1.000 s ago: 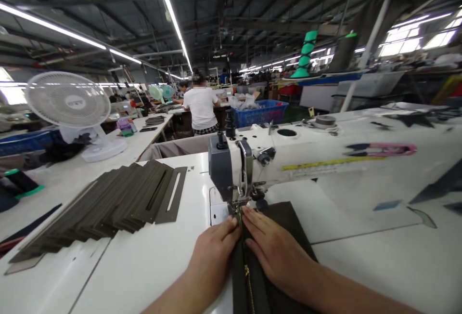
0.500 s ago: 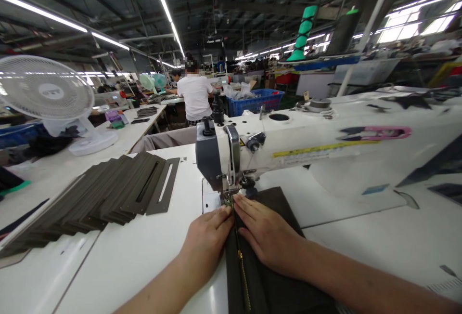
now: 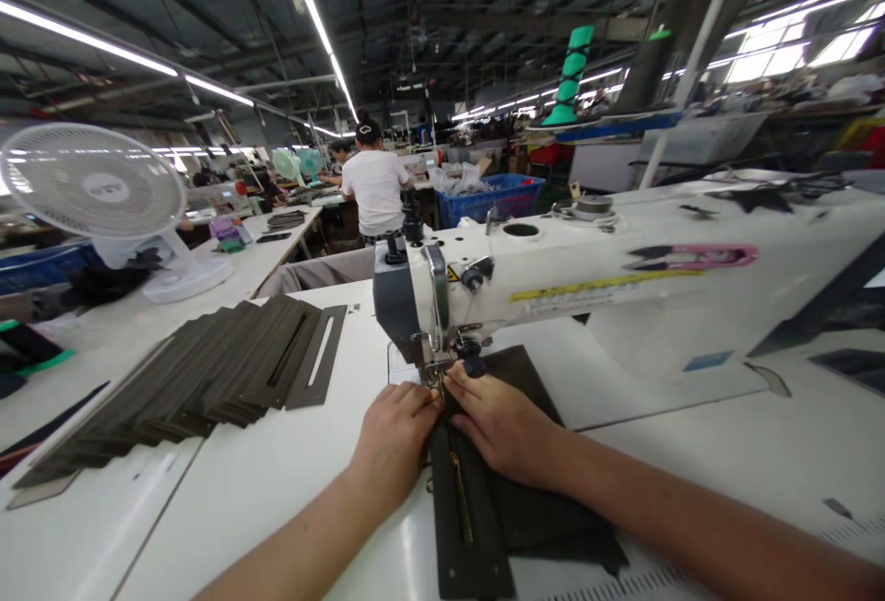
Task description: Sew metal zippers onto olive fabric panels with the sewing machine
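Note:
A dark fabric piece [image 3: 477, 527] with a brass zipper [image 3: 458, 490] down its middle lies under the needle of a white sewing machine [image 3: 553, 283]. My left hand [image 3: 394, 430] rests on the fabric's left edge, fingers curled down close to the presser foot. My right hand [image 3: 501, 421] lies on the fabric to the right of the zipper, fingertips bent and pressed near the needle. Both hands touch the fabric just in front of the grey machine head [image 3: 395, 301].
A fanned stack of dark slotted fabric pieces [image 3: 207, 371] lies to the left. A white desk fan [image 3: 97, 191] stands beyond it. Pink snips [image 3: 698, 256] rest on the machine arm. A person in a white shirt [image 3: 375, 186] sits ahead by a blue crate [image 3: 494, 195].
Both hands have slid forward with the fabric toward the needle, and their fingers have curled. More of the zipper piece shows behind them. The view has shifted slightly.

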{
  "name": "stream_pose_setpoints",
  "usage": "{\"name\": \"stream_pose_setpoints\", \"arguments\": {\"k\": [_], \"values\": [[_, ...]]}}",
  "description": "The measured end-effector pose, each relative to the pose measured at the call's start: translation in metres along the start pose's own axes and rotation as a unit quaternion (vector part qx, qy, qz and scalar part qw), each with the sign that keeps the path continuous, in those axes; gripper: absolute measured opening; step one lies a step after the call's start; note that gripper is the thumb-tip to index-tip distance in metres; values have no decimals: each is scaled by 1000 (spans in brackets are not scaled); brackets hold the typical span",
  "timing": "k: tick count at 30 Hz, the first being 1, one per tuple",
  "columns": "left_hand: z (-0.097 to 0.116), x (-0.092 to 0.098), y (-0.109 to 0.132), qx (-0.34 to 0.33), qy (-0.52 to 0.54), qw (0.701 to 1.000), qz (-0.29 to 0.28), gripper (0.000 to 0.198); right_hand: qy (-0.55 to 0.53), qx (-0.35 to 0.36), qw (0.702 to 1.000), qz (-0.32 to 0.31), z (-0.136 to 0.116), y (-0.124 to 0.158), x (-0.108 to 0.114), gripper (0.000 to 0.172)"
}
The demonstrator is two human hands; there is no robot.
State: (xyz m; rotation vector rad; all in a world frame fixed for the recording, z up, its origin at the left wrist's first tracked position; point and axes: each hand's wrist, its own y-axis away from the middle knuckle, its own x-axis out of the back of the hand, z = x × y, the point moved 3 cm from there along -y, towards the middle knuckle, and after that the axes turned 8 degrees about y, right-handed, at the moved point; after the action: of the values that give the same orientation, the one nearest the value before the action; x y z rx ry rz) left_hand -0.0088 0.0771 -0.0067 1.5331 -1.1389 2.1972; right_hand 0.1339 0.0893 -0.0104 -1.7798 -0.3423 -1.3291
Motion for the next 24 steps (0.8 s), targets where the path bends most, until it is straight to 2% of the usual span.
{"name": "stream_pose_setpoints", "arguments": {"k": [4,6,8,10,12,15,20,24], "values": [[3,5,12,-1,39,999,9,24,-13,4,999,30,-28,25,23,29],[5,9,20,-17,54,998,3,27,-6,36,996,78,-49,41,29,37],[7,13,25,-39,62,997,2,28,38,70,989,123,-67,53,27,41],[8,16,29,-67,54,996,5,28,95,68,984,135,-76,58,18,31],[9,16,30,-97,33,995,5,28,127,65,983,118,-77,59,8,28],[12,12,32,-126,1,992,5,26,116,94,979,138,-75,60,4,30],[20,6,29,-91,-12,996,10,23,71,71,976,192,-68,64,14,36],[24,5,26,-77,-22,997,16,23,70,66,975,200,-68,61,18,42]]}}
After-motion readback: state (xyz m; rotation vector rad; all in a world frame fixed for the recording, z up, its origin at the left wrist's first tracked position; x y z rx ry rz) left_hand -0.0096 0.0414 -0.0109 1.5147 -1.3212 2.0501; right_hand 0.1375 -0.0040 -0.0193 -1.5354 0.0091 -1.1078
